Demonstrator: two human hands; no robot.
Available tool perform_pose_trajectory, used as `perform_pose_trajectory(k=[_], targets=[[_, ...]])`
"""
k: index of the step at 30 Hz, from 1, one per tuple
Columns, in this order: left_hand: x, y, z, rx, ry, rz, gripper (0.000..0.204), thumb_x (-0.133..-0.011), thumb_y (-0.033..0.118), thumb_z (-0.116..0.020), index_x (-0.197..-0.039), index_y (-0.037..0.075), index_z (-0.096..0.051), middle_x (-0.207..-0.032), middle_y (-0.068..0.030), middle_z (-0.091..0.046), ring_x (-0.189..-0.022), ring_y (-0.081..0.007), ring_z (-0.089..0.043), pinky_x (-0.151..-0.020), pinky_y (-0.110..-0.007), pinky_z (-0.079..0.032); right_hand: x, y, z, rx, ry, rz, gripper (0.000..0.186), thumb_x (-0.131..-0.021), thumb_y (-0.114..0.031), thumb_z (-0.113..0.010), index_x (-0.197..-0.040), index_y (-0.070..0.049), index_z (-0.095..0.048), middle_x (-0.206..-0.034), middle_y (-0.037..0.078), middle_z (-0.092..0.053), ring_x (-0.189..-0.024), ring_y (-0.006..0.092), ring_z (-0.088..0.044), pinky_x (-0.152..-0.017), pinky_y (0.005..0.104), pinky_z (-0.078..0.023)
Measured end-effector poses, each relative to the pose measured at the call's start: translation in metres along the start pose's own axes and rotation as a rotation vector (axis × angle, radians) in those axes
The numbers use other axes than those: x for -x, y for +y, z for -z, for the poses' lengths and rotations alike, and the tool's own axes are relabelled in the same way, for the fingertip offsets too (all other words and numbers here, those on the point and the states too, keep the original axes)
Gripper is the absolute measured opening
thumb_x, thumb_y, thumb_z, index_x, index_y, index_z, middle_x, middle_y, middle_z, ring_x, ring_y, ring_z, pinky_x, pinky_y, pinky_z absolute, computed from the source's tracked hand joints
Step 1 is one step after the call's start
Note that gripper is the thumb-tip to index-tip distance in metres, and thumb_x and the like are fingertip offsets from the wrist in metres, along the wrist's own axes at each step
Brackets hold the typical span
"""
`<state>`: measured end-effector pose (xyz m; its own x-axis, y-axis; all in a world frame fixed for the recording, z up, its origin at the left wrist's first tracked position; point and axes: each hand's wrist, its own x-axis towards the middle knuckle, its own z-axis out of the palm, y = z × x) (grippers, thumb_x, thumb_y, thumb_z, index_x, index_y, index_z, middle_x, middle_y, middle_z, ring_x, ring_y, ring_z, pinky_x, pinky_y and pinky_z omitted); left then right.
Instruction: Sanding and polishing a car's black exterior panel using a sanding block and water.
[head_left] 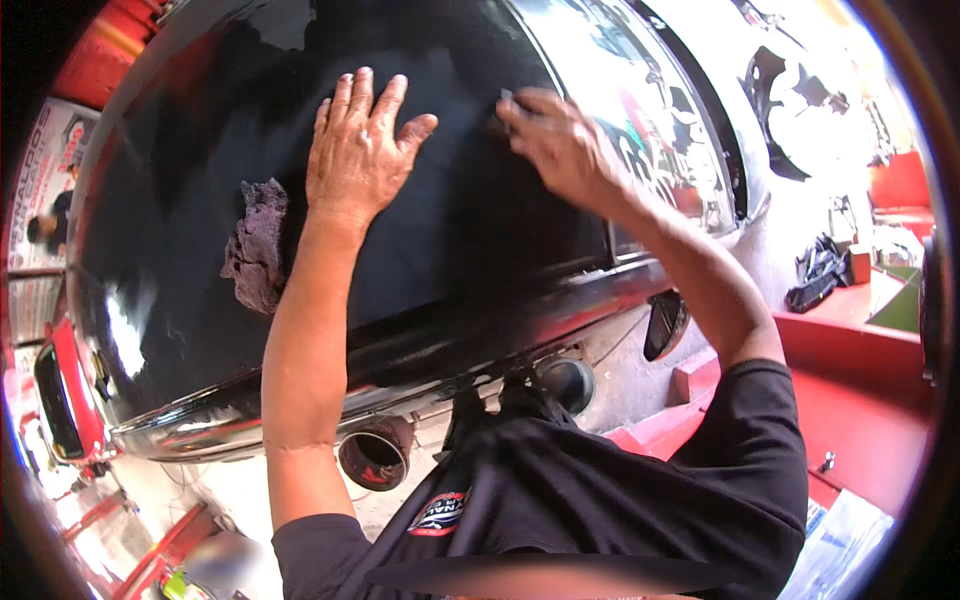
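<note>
A glossy black car panel (440, 250), most likely the hood, spreads out in front of me. My left hand (362, 150) lies flat on it with fingers stretched and thumb out, holding nothing. To its right, my right hand (555, 145) is over the same panel near the windshield edge, its fingers bent together and smeared by motion. A small greyish bit shows at those fingertips, too blurred to name. Left of my left forearm, a crumpled dark purple cloth (258, 250) rests on the panel.
Below the car's edge stand a round open container (375, 458) and a dark bucket (568, 384). The car's side mirror (664, 326) juts out near my right forearm. A red ledge (850, 375) runs along the right. Another red car (75, 400) is at the far left.
</note>
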<state>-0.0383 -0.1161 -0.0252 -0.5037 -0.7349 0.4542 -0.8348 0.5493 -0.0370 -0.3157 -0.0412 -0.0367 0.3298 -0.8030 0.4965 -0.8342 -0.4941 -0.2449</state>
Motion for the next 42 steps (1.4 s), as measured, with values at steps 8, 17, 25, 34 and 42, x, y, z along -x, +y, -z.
perform_pose_trajectory(k=[8, 17, 25, 34, 42], targets=[[-0.021, 0.017, -0.007, 0.067, 0.03, -0.08, 0.065, -0.106, 0.061, -0.046, -0.147, 0.013, -0.063, -0.155, -0.0221, -0.054, -0.148, -0.0384, -0.046, -0.123, -0.05, -0.035, -0.15, 0.187, -0.106, 0.11, 0.28, -0.076, 0.039, -0.098, -0.023, -0.065, -0.132, -0.004, -0.066, -0.127, 0.028, -0.065, -0.112, 0.0463, -0.062, -0.1, 0.0618, -0.046], [-0.009, -0.002, -0.005, -0.032, 0.013, 0.003, 0.068, -0.106, 0.063, -0.044, -0.149, 0.013, -0.06, -0.157, -0.0224, -0.051, -0.148, -0.0381, -0.045, -0.124, -0.05, -0.034, 0.046, -0.039, 0.029, 0.011, -0.085, -0.03, 0.044, -0.096, -0.018, -0.074, -0.138, -0.008, -0.067, -0.131, 0.023, -0.062, -0.114, 0.0361, -0.065, -0.096, 0.0464, -0.053], [0.009, -0.001, 0.011, 0.012, -0.033, 0.06, 0.066, -0.107, 0.061, -0.045, -0.15, 0.012, -0.059, -0.158, -0.0226, -0.05, -0.15, -0.0381, -0.043, -0.125, -0.05, -0.032, -0.154, 0.107, -0.091, 0.067, 0.064, -0.041, 0.033, -0.1, -0.028, -0.067, -0.126, -0.01, -0.074, -0.11, 0.02, -0.071, -0.114, 0.0372, -0.065, -0.097, 0.0501, -0.05], [0.02, -0.023, 0.001, -0.008, -0.051, 0.072, 0.07, -0.105, 0.066, -0.04, -0.149, 0.015, -0.06, -0.158, -0.0209, -0.05, -0.15, -0.0379, -0.043, -0.125, -0.05, -0.032, -0.11, 0.043, -0.089, 0.096, 0.075, -0.053, 0.03, -0.102, -0.029, -0.064, -0.124, -0.01, -0.071, -0.107, 0.022, -0.069, -0.101, 0.0381, -0.068, -0.09, 0.05, -0.054], [-0.007, 0.004, 0.003, -0.027, -0.032, 0.038, 0.073, -0.106, 0.067, -0.037, -0.152, 0.015, -0.057, -0.16, -0.0213, -0.048, -0.151, -0.0376, -0.042, -0.126, -0.05, -0.031, -0.023, 0.032, -0.017, 0.109, 0.028, -0.07, 0.042, -0.098, -0.022, -0.072, -0.137, -0.008, -0.07, -0.123, 0.021, -0.068, -0.113, 0.0383, -0.065, -0.098, 0.0494, -0.051]])
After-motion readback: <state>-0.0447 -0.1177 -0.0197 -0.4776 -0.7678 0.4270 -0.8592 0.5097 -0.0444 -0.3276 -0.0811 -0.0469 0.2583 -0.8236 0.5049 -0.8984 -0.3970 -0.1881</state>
